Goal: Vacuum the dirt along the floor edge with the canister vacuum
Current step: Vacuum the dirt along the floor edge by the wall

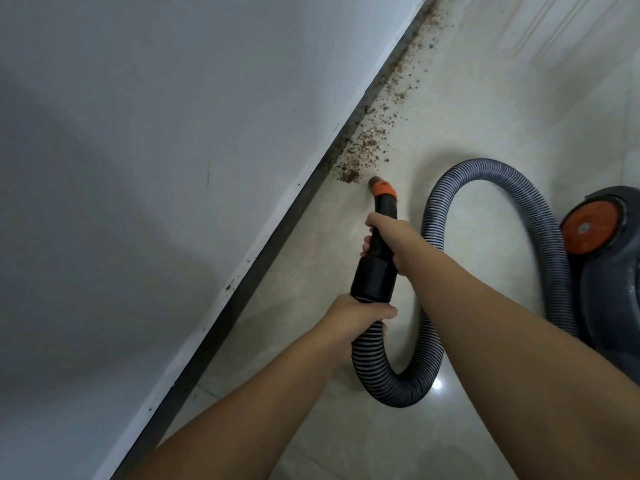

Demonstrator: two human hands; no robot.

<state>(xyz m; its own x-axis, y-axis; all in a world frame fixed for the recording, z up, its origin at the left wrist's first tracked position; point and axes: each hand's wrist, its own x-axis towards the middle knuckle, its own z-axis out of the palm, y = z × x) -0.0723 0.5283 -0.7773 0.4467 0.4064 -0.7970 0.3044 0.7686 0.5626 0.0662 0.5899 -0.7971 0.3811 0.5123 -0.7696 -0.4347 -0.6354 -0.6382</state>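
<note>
**Floor Edge and Hose Position**

Pale glossy floor tiles (pixel 467 109) meet a white wall (pixel 138 133) along a dark baseboard strip (pixel 277 237) that runs diagonally from lower left to upper right. Brown dirt (pixel 367 147) lies scattered along this edge, densest in a clump just beside the nozzle and thinning toward the top of the frame, where individual specks become hard to make out.

The hose handle (pixel 375 268) is black, with an orange collar (pixel 385 192) near its tip. The nozzle opening (pixel 374 182) sits close to the floor, just right of the nearest dirt clump; whether it touches the tile cannot be determined.

The right hand (pixel 394 240) grasps the upper handle, fingers wrapped round its far side and mostly hidden. The left hand (pixel 356 317) grips the ribbed grey hose (pixel 446 192) directly below the black cuff; its fingertips are concealed behind the hose.

The hose loops down, then arcs up and right toward the canister vacuum (pixel 609 244), which is cut off by the right frame edge. Only its grey body and one orange wheel disc (pixel 590 228) are visible. The right forearm (pixel 519 323) covers part of the hose.
</note>
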